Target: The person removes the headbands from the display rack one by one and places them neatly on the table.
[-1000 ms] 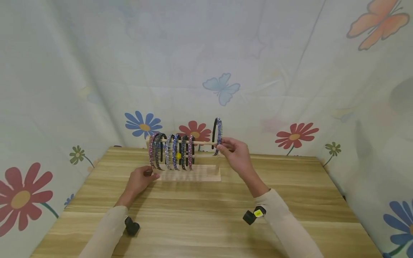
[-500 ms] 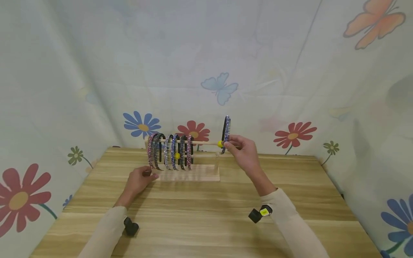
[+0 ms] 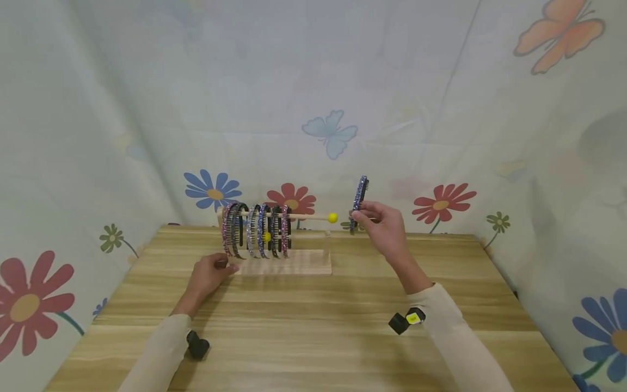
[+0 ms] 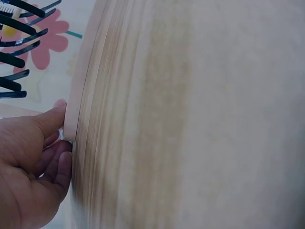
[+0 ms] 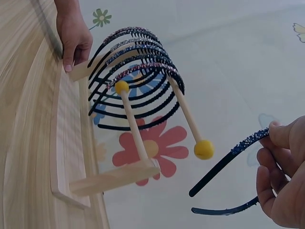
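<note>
My right hand (image 3: 387,231) pinches a blue glittery headband (image 3: 360,191) in the air, right of the wooden headband stand (image 3: 303,264). In the right wrist view its two dark ends point toward the stand, apart from the yellow ball (image 5: 204,149) that tips the upper rod. Several other glittery headbands (image 3: 263,231), pink, black, silver and blue, hang on the upper rod toward its left end. My left hand (image 3: 206,275) grips the left end of the stand's base; in the left wrist view the thumb (image 4: 58,107) lies on the base's corner.
A lower rod (image 5: 133,124) with a second yellow ball (image 5: 122,87) runs under the upper one, fixed to a short wooden arm (image 5: 114,179). The stand sits near the back of the wood-grain table (image 3: 303,337), before a flowered cloth backdrop (image 3: 264,109).
My right hand has slid the blue headband off the rod's right end, past the yellow ball, and carried it further right, turning it. The left hand keeps its place on the base.
</note>
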The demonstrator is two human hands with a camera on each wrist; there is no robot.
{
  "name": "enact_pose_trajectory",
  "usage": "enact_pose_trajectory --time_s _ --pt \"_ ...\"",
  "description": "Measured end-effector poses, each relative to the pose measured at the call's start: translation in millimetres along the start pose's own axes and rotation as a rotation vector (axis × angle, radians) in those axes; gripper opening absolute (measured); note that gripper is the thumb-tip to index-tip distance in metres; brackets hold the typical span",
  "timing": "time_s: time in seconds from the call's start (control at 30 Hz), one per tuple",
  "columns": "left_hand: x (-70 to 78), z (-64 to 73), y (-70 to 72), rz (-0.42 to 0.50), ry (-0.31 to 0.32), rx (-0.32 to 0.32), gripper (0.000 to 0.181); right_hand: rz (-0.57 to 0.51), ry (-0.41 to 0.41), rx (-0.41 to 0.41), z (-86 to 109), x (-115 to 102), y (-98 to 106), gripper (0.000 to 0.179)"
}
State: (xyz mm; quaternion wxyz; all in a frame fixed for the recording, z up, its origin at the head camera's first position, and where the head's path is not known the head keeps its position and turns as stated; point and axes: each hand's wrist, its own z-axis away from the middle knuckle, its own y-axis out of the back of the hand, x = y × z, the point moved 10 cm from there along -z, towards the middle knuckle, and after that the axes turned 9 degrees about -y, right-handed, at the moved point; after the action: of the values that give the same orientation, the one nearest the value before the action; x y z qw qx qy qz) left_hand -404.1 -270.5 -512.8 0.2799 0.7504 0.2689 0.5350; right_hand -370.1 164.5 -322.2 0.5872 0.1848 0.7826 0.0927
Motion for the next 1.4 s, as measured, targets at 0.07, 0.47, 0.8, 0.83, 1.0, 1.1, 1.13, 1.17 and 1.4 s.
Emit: enact_pose_trajectory --time_s 0.07,0.47,0.8,0.83,1.0,1.1,1.13,1.17,1.4 --pt "-0.9 0.1 -0.4 0.007 0.007 -0.005 0.045 0.006 -0.006 0.01 0.1 3 6 0.033" --pt "-3.7 -0.2 -2.5 0.013 0.021 -0.028 0.05 0.068 -0.037 0.061 -3.4 28 40 0.044" --pt "-2.0 -0.6 -1.2 0.017 0.01 -0.025 0.045 0.178 -0.024 0.105 -4.8 44 64 0.047" --pt "-1.7 -0.4 -1.4 0.019 0.011 -0.026 0.045 0.185 -0.03 0.108 -4.8 47 66 0.047" --pt "-0.1 0.3 -2.5 0.023 0.013 -0.026 0.045 0.222 -0.041 0.123 -3.5 59 77 0.048" --pt "1.0 0.8 -2.3 0.021 0.011 -0.028 0.044 0.248 -0.035 0.142 -3.5 66 85 0.046" --pt "0.9 0.8 -2.2 0.022 0.016 -0.025 0.043 0.255 -0.036 0.151 -3.9 69 88 0.045" --pt "1.3 0.8 -2.0 0.02 0.013 -0.025 0.042 0.264 -0.035 0.158 -4.3 71 90 0.044" --pt "1.8 0.4 -2.4 0.014 0.008 -0.028 0.04 0.315 -0.052 0.202 -7.8 87 111 0.043"
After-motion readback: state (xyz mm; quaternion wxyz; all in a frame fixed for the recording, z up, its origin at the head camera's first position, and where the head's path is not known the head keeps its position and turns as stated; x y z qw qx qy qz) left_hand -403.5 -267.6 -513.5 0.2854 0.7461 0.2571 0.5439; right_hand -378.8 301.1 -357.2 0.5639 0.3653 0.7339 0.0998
